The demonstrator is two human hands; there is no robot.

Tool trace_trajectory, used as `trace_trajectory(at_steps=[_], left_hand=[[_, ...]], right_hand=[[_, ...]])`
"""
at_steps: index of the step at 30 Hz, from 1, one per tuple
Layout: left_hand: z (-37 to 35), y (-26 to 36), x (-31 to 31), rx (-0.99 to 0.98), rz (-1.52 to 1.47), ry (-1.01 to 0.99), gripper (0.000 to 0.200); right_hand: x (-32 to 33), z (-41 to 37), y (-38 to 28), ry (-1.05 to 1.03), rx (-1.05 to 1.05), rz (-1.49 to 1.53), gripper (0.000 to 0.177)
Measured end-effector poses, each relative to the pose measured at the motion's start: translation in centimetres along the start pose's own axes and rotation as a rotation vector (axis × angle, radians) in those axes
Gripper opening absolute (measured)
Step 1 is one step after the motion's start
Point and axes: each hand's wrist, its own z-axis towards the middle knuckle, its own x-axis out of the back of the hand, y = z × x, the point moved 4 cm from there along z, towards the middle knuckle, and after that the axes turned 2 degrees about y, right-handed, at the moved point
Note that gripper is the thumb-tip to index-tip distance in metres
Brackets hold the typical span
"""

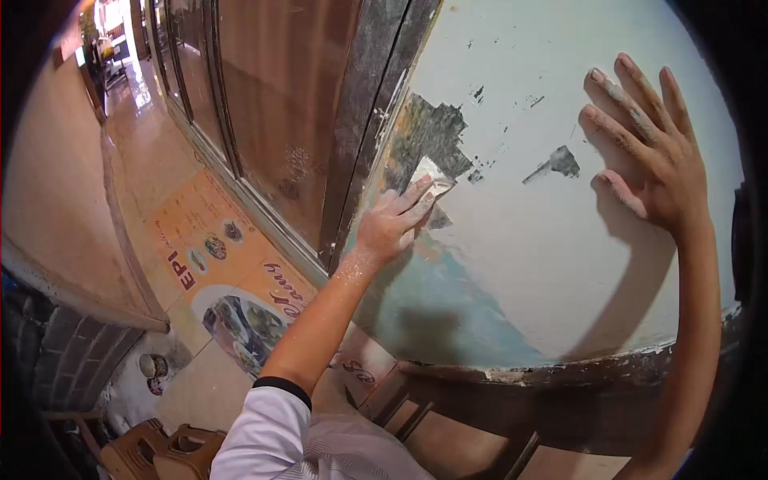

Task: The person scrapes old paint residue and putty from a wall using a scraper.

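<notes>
My left hand (390, 222), dusted with white powder, presses a small folded whitish sheet that looks like sandpaper (432, 171) against the wall (512, 240). Under and around it lies a dark grey patch (438, 128) where the paint has come off, close to the door frame. My fingers lie over the sheet and hide part of it. To the right, my right hand (652, 156) rests on the white wall with its fingers spread and powder on them, holding nothing. Between the hands is a smaller grey bare patch (564, 162).
A dark frame (364, 120) with a glass door borders the wall on the left. An orange printed banner (212, 232) lies on the floor. Brown plastic stools (164, 452) and a small can (152, 366) stand at lower left. Peeling dark trim (552, 374) runs below the wall.
</notes>
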Motion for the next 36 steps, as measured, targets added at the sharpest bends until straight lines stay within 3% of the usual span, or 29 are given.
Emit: trace_trajectory(at_steps=[4,6,9,23,28,30,34,36], left_hand=[[0.9,0.4,0.2,0.021,-0.006,-0.051,0.057],[0.9,0.4,0.0,0.001,-0.016,-0.041,0.056],[0.9,0.6,0.2,0.003,-0.019,-0.013,0.055],[2.9,2.0,0.3,0.016,-0.069,-0.022,0.057],[1.1,1.0,0.5,0.003,-0.010,-0.028,0.057],[-0.5,0.0,0.6,0.035,0.023,-0.076,0.056],[-4.7,-1.9,-0.3,0.035,0.017,-0.023,0.062],[-5.6,-1.9,-0.5,0.079,0.034,-0.104,0.064]], right_hand=[[-0.4,0.0,0.2,0.019,0.028,0.004,0.073],[-0.7,-0.2,0.4,-0.018,0.044,-0.047,0.059],[-0.5,-0.1,0.3,-0.023,0.006,-0.058,0.057],[-1.3,0.0,-0.9,0.123,-0.097,0.039,0.066],[-0.9,0.1,-0.9,0.113,-0.123,0.051,0.068],[-1.1,0.0,-0.9,0.046,-0.117,-0.008,0.056],[-0.6,0.3,-1.1,0.029,-0.131,0.008,0.059],[-0.6,0.3,-0.9,0.027,-0.110,-0.011,0.058]])
